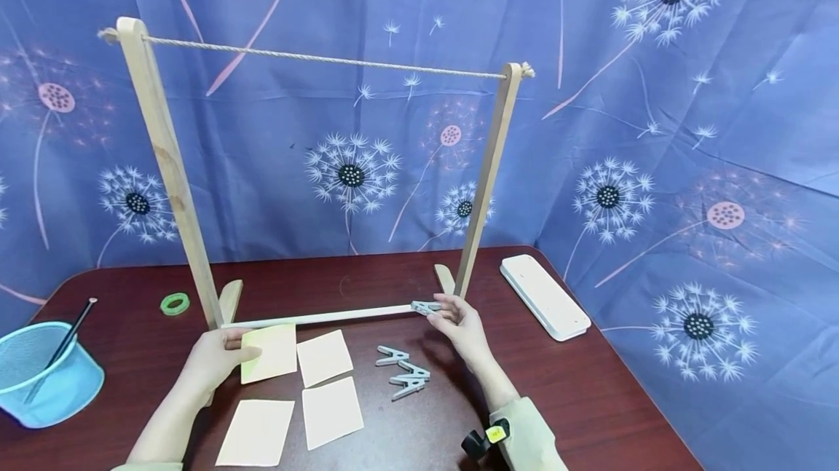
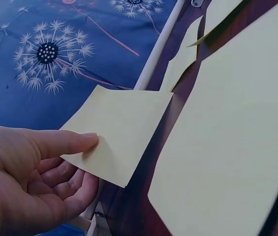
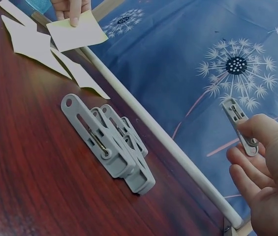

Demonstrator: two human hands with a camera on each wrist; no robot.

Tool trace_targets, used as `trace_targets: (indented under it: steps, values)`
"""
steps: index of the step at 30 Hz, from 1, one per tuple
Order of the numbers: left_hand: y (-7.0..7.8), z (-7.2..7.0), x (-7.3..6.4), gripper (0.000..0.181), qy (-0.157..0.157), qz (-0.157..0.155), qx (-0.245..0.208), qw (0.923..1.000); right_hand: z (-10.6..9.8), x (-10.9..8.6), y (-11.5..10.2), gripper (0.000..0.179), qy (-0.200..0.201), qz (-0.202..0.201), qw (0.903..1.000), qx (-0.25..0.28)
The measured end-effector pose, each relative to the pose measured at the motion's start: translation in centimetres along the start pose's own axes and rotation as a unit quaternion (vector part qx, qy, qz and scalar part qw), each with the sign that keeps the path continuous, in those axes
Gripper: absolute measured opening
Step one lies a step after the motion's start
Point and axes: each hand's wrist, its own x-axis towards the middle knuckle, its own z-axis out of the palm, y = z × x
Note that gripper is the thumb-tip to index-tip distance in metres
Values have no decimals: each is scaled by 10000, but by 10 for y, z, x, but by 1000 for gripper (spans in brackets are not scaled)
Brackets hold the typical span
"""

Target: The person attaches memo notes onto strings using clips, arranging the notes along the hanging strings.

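Observation:
My left hand (image 1: pixel 213 359) pinches a pale yellow sticky note (image 2: pixel 119 125) between thumb and fingers, lifted above the table near the foot of the stand's left post. In my right hand (image 1: pixel 461 325) a grey clothespin (image 3: pixel 237 120) is pinched, in front of the stand's right post. Three more notes, among them a lower left note (image 1: pixel 257 432), lie flat on the table. Between the hands a small group of grey clothespins (image 1: pixel 408 370) lies on the table, partly overlapping in the right wrist view.
A wooden stand (image 1: pixel 172 158) carries a rope (image 1: pixel 328 59) across its top and a white bar (image 1: pixel 354 314) near the table. At left are a blue mesh basket (image 1: pixel 85 384) holding a black stick, and a green tape roll (image 1: pixel 175 303). A white case (image 1: pixel 544 296) lies right.

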Motion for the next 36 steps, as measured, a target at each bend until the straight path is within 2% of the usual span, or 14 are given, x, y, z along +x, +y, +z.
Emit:
trace_targets:
  steps: [7,15,20,24,27,29,32,34,36]
  values:
    - [3,1,0,46,-203,17,-156,9997,1,-2,-1,32,128,-48,9998,169]
    - [17,4,-7,46,-197,126,-304,9993,-3,-5,-3,35,138,-242,9994,194]
    - [25,13,-9,41,-22,346,-198,9992,-6,-6,-6,44,235,-132,9988,420]
    - [34,19,-6,36,146,586,-157,9980,-8,-5,-10,44,266,-166,9973,663]
    - [44,21,-1,34,348,725,-128,9967,-11,-2,-12,42,148,-518,9955,773]
    - [51,23,4,35,499,744,-104,9959,-14,0,-12,41,3,-960,9921,803]
    - [63,24,11,36,620,783,-257,9947,-18,4,-16,42,-45,-1265,9890,769]
    - [72,25,15,37,665,854,-433,9932,-22,8,-22,42,25,-1225,9901,688]
    - [82,24,20,38,691,926,-590,9915,-25,11,-31,43,147,-977,9936,548]
